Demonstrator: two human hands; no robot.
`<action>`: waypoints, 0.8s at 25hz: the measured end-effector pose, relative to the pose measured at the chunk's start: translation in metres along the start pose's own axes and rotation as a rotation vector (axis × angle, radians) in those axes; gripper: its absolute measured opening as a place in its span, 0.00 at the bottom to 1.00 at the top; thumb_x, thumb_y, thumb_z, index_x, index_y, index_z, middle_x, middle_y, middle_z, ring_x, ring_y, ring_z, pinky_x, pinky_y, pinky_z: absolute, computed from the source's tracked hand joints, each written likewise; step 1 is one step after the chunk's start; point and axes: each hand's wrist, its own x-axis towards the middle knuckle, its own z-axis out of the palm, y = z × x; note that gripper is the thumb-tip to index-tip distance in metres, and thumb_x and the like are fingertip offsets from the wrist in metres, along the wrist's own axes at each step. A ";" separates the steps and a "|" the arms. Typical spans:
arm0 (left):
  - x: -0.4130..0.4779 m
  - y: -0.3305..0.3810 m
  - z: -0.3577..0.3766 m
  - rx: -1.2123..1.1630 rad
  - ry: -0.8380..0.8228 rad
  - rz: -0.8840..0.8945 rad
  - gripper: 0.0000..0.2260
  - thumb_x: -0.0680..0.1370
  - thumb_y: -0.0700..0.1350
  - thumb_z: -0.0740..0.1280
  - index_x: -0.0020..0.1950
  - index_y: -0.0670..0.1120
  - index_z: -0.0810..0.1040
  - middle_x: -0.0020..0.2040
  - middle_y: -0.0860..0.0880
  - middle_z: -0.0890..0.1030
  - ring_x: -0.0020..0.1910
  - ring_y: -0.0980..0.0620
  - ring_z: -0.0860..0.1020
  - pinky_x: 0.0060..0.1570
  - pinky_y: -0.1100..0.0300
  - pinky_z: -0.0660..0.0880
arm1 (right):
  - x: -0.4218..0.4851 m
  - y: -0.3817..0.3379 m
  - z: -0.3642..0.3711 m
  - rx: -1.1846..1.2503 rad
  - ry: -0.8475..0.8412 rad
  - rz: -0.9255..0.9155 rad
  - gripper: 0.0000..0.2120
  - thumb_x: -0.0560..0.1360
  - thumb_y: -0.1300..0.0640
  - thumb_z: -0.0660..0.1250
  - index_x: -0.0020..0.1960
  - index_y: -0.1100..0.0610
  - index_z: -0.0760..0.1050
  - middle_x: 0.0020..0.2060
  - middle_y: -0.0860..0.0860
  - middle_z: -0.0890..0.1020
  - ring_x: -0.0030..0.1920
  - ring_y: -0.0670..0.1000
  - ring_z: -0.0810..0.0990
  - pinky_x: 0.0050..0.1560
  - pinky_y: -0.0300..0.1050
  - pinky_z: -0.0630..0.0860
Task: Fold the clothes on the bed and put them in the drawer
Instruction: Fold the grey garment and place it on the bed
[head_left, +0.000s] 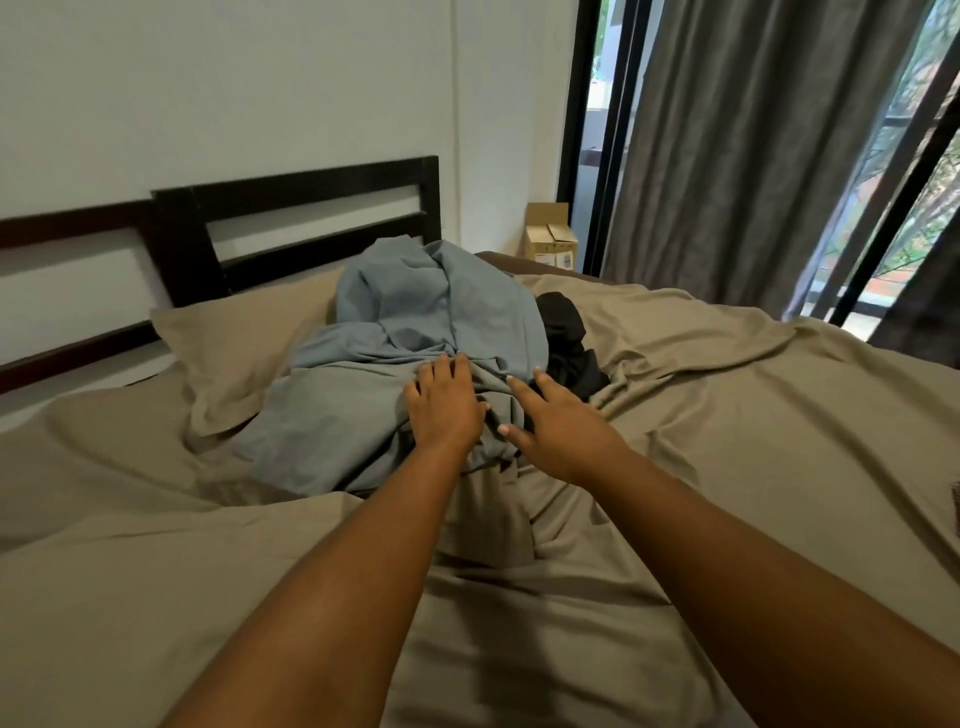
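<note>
Both left hand (442, 410) and right hand (563, 434) fingers (521, 391) over blue garment heap (415, 322)

We see a crumpled blue-grey garment (415, 322) heaped unfolded near the head of the bed (727, 415); a smaller black garment (566, 338) lies bunched against its right side.

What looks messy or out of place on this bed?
The blue-grey cloth lies in a crumpled heap partly over the pillow, with a black garment bunched beside it. The tan sheet is rumpled too. Nothing looks torn or spilled.
</note>
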 end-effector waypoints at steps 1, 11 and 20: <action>0.002 -0.002 0.002 0.019 0.017 0.000 0.31 0.79 0.59 0.67 0.79 0.50 0.62 0.79 0.45 0.63 0.78 0.43 0.59 0.73 0.44 0.58 | 0.007 0.000 0.002 0.026 -0.011 0.016 0.35 0.82 0.34 0.55 0.83 0.44 0.48 0.83 0.54 0.49 0.81 0.58 0.55 0.75 0.61 0.64; 0.054 0.019 0.003 -0.048 0.106 0.064 0.17 0.80 0.59 0.64 0.65 0.52 0.75 0.66 0.48 0.76 0.67 0.44 0.71 0.65 0.47 0.66 | 0.030 0.010 0.021 0.259 -0.059 0.102 0.35 0.83 0.36 0.56 0.84 0.47 0.47 0.83 0.54 0.49 0.81 0.57 0.54 0.76 0.55 0.60; 0.067 0.063 -0.012 -0.572 0.050 -0.287 0.07 0.86 0.50 0.53 0.53 0.51 0.69 0.47 0.46 0.78 0.49 0.43 0.76 0.57 0.46 0.72 | 0.018 0.061 0.006 0.551 -0.023 0.210 0.34 0.82 0.35 0.55 0.83 0.47 0.51 0.82 0.50 0.57 0.77 0.54 0.66 0.74 0.52 0.65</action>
